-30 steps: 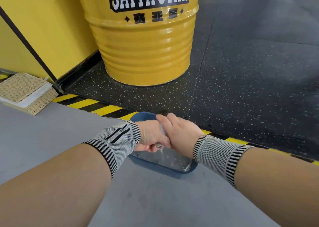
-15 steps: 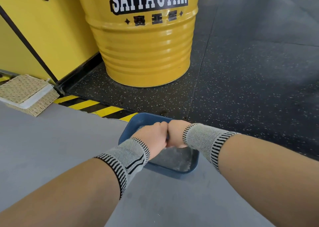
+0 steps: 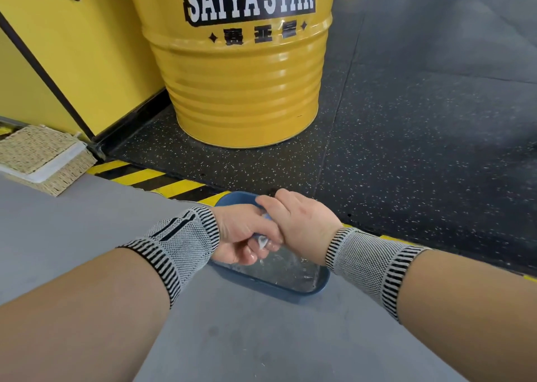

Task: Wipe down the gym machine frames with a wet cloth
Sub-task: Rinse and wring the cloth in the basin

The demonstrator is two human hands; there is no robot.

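Over the blue basin [image 3: 270,287] on the grey floor, at its striped edge, I wring the wet cloth [image 3: 263,240]: my left hand [image 3: 242,237] and right hand [image 3: 302,226] both grip it, fingers curled tight. Wiping hasn't begun; next, I judge, it must be carried to a machine frame.

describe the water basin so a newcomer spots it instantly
Start at the big yellow drum lettered SAIYA STAR, then drop toward the camera past the yellow-black hazard stripe. The blue basin sits there under both hands, the only blue, water-filled thing.
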